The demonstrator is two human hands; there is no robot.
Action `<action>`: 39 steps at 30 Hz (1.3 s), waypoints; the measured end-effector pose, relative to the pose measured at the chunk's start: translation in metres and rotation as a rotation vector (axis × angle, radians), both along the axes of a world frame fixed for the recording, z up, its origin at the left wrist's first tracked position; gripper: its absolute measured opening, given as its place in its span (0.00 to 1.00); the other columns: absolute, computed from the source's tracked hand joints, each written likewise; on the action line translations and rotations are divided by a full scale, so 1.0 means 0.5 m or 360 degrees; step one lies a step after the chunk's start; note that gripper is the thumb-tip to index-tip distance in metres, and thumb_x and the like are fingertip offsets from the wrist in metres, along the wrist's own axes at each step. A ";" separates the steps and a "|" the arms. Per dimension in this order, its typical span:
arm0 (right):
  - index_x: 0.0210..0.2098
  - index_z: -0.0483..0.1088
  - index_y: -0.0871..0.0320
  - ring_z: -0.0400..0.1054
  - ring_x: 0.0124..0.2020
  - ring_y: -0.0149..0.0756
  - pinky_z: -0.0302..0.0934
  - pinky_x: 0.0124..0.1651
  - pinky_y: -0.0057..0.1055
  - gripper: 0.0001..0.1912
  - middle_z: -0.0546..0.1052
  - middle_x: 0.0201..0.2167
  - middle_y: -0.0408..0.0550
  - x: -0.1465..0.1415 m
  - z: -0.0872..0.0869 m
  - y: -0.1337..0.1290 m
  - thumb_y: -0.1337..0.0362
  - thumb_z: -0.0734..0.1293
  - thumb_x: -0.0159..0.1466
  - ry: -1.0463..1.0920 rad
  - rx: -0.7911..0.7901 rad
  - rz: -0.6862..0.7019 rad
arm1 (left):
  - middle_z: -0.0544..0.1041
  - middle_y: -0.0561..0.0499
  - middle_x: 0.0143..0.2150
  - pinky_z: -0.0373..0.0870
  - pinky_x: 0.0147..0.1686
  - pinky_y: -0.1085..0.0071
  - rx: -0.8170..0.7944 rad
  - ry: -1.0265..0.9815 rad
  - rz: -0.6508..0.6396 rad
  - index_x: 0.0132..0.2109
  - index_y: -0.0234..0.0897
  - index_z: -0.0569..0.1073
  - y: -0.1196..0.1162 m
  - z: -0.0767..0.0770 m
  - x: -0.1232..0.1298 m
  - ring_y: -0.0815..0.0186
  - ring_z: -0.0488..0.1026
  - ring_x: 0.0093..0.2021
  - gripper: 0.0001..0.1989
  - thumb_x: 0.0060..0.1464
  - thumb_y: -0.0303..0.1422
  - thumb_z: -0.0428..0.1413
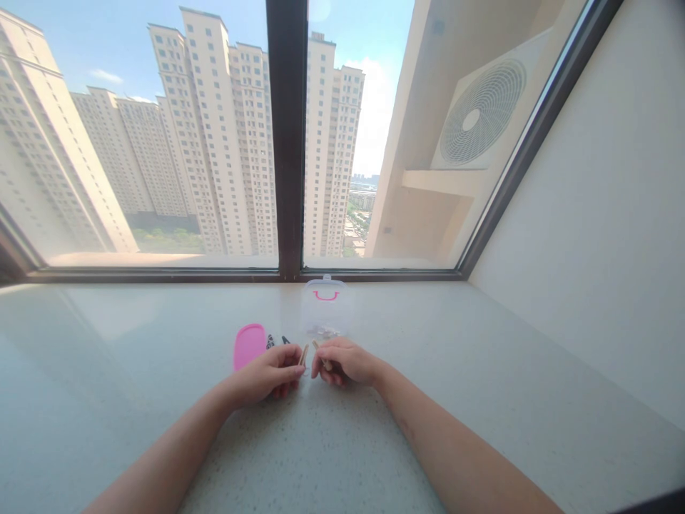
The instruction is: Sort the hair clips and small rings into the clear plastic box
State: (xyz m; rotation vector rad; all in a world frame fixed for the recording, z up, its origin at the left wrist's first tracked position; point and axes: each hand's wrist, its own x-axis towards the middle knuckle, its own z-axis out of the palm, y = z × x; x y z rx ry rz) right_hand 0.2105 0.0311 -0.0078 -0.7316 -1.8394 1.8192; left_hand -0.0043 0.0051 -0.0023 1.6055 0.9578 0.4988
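Note:
My left hand pinches a small tan clip, which looks like a wooden clothespin, over the pale speckled sill. Close beside it on the right, my right hand has its fingers closed on another tan clip. The two clips are a short gap apart. Behind my left hand lie a pink oval lid or tray and small dark patterned pieces, partly hidden by the hand. A clear plastic box with a pink handle mark stands just beyond both hands, with small pieces at its bottom.
The speckled sill stretches to both sides. A dark window frame rises behind the box, and a white wall bounds the right side. Tall buildings and an air-conditioner fan are outside the glass.

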 end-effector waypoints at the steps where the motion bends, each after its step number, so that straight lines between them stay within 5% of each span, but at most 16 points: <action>1: 0.29 0.74 0.64 0.55 0.12 0.24 0.48 0.15 0.21 0.17 0.67 0.15 0.41 0.000 0.000 0.000 0.64 0.56 0.62 -0.0009 0.0008 0.0008 | 0.68 0.57 0.25 0.58 0.20 0.76 -0.0002 -0.0005 -0.0003 0.36 0.35 0.66 0.000 -0.001 -0.001 0.72 0.64 0.21 0.15 0.54 0.44 0.54; 9: 0.31 0.76 0.66 0.58 0.14 0.23 0.51 0.16 0.21 0.22 0.67 0.17 0.42 0.001 -0.008 0.003 0.55 0.59 0.64 -0.0041 0.0009 -0.0003 | 0.72 0.54 0.26 0.60 0.21 0.76 -0.0015 -0.0039 -0.0046 0.37 0.35 0.68 -0.001 -0.003 -0.004 0.73 0.65 0.20 0.14 0.53 0.43 0.55; 16: 0.31 0.76 0.65 0.51 0.12 0.20 0.44 0.14 0.20 0.27 0.64 0.16 0.38 0.002 -0.004 -0.001 0.46 0.60 0.63 -0.0086 0.0149 -0.0031 | 0.74 0.53 0.27 0.61 0.21 0.77 -0.0012 -0.0079 -0.0067 0.36 0.35 0.69 -0.001 0.000 -0.001 0.72 0.66 0.21 0.14 0.52 0.43 0.57; 24: 0.34 0.66 0.60 0.57 0.12 0.22 0.48 0.15 0.19 0.17 0.69 0.17 0.37 -0.006 -0.002 -0.003 0.51 0.64 0.61 -0.0059 0.0119 -0.0035 | 0.75 0.52 0.29 0.61 0.21 0.77 -0.0028 -0.0066 -0.0044 0.36 0.35 0.68 0.000 0.000 0.001 0.72 0.67 0.21 0.14 0.51 0.41 0.58; 39: 0.30 0.61 0.58 0.59 0.12 0.23 0.50 0.14 0.19 0.18 0.69 0.17 0.37 -0.005 -0.001 -0.006 0.50 0.66 0.59 -0.0082 0.0107 -0.0026 | 0.75 0.53 0.29 0.62 0.21 0.76 0.0010 -0.0064 -0.0027 0.35 0.35 0.68 -0.002 -0.001 0.000 0.72 0.67 0.22 0.12 0.51 0.39 0.58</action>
